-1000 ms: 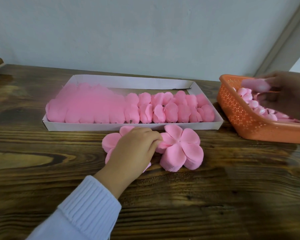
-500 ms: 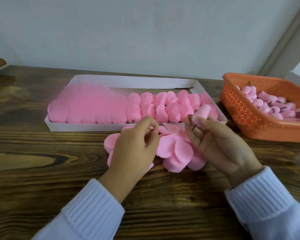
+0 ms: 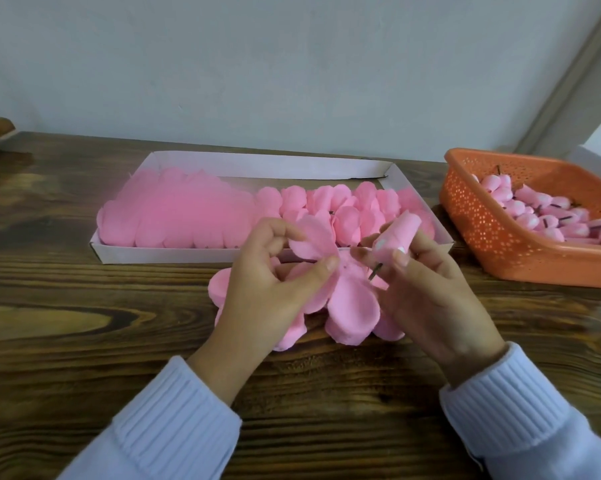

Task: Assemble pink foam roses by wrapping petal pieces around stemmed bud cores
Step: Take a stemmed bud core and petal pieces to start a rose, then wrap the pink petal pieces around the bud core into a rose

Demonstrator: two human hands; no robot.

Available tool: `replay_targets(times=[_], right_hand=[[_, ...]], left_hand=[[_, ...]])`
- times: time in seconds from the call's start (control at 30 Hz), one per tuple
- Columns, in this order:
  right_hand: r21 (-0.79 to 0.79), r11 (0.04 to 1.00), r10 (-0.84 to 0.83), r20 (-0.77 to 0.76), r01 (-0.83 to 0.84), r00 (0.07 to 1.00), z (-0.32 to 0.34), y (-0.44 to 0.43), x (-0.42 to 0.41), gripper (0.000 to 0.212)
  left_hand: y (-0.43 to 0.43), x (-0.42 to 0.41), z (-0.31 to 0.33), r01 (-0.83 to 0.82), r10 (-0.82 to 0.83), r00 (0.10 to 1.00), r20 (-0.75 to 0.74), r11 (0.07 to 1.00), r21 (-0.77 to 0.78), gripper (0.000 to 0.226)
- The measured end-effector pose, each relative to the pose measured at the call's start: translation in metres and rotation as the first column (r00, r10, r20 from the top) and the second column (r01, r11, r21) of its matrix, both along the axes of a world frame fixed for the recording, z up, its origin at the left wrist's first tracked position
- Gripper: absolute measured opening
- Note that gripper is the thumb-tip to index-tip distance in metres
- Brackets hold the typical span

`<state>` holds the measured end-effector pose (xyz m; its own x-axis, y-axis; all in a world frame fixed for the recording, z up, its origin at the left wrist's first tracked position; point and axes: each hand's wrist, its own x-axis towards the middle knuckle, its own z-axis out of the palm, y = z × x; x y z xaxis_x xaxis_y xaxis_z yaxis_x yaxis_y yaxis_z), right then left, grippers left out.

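**One bud and one petal piece held over the table**

The right hand (image 3: 430,296) pinches one bud (image 3: 401,228) near its base. The long axis of the bud is tilted: the pink top points up and away to the right, and the short dark stem (image 3: 375,270) points down-left toward the petal piece (image 3: 314,239). The left hand (image 3: 268,292) pinches this one flower-shaped piece between thumb and fingers, just above the wooden table (image 3: 84,341). The stacks (image 3: 347,332) of pieces below are mostly hidden by the hands — I cannot count them. Behind stands one white tray (image 3: 268,164) of pink petals, blurred at the left. One orange basket (image 3: 482,233) of buds is cut off at the right edge.
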<state>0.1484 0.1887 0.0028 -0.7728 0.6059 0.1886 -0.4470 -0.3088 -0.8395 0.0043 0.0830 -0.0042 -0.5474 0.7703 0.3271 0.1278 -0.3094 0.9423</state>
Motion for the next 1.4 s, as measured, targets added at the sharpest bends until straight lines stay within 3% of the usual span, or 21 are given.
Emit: replay_targets(times=[0.07, 0.17, 0.23, 0.33, 0.43, 0.6, 0.8, 1.0, 1.1, 1.2, 1.3, 1.4], right_hand=[[-0.030, 0.999, 0.044, -0.019, -0.045, 0.999, 0.000, -0.002, 0.000, 0.031], [0.011, 1.000, -0.025, 0.015, 0.025, 1.000, 0.000, -0.004, -0.001, 0.029], [0.093, 0.987, -0.137, 0.027, 0.134, 0.990, -0.002, -0.005, -0.001, 0.029], [0.292, 0.930, -0.251, 0.052, 0.226, 0.967, -0.004, -0.008, -0.002, 0.025], [0.421, 0.883, -0.262, 0.072, 0.208, 0.962, -0.004, -0.011, -0.001, 0.026], [0.447, 0.877, -0.225, 0.058, 0.176, 0.973, -0.005, -0.011, -0.001, 0.034], [0.445, 0.825, -0.369, -0.045, 0.349, 0.928, -0.001, -0.010, -0.001, 0.025], [0.624, 0.628, -0.528, -0.098, 0.466, 0.844, 0.000, -0.016, 0.000, 0.039], [0.727, 0.520, -0.522, -0.144, 0.448, 0.841, 0.000, -0.020, -0.001, 0.032], [0.808, 0.440, -0.513, -0.133, 0.393, 0.848, -0.002, -0.022, -0.001, 0.033], [0.855, 0.396, -0.541, -0.078, 0.335, 0.837, -0.006, -0.021, -0.001, 0.026], [0.879, 0.351, -0.598, -0.056, 0.323, 0.800, -0.009, -0.021, -0.002, 0.025]], left_hand=[[0.000, 0.000, -0.001, 0.026, -0.026, 0.999, 0.024, 0.999, -0.020, 0.031], [0.001, 0.000, -0.002, 0.020, -0.010, 0.994, 0.107, 0.995, -0.095, 0.045], [0.003, 0.001, -0.002, 0.104, -0.065, 0.946, 0.316, 0.989, -0.109, 0.059], [0.004, 0.003, 0.001, 0.271, -0.202, 0.775, 0.599, 0.962, -0.025, 0.070], [0.002, 0.003, 0.004, 0.343, -0.259, 0.758, 0.599, 0.939, -0.028, 0.044], [-0.001, 0.006, 0.010, 0.411, -0.308, 0.750, 0.585, 0.911, -0.047, 0.011], [0.002, 0.005, 0.009, 0.366, -0.212, 0.748, 0.629, 0.922, -0.125, 0.012], [0.004, 0.003, -0.001, 0.199, -0.028, 0.845, 0.535, 0.943, -0.265, 0.007], [0.004, 0.001, -0.002, 0.224, -0.051, 0.839, 0.542, 0.940, -0.257, 0.007], [0.005, 0.003, -0.002, 0.272, -0.121, 0.791, 0.599, 0.947, -0.169, 0.022], [0.008, 0.005, -0.004, 0.315, -0.179, 0.739, 0.650, 0.944, -0.098, 0.041], [0.008, 0.004, -0.009, 0.319, -0.208, 0.749, 0.629, 0.945, -0.067, 0.040]])
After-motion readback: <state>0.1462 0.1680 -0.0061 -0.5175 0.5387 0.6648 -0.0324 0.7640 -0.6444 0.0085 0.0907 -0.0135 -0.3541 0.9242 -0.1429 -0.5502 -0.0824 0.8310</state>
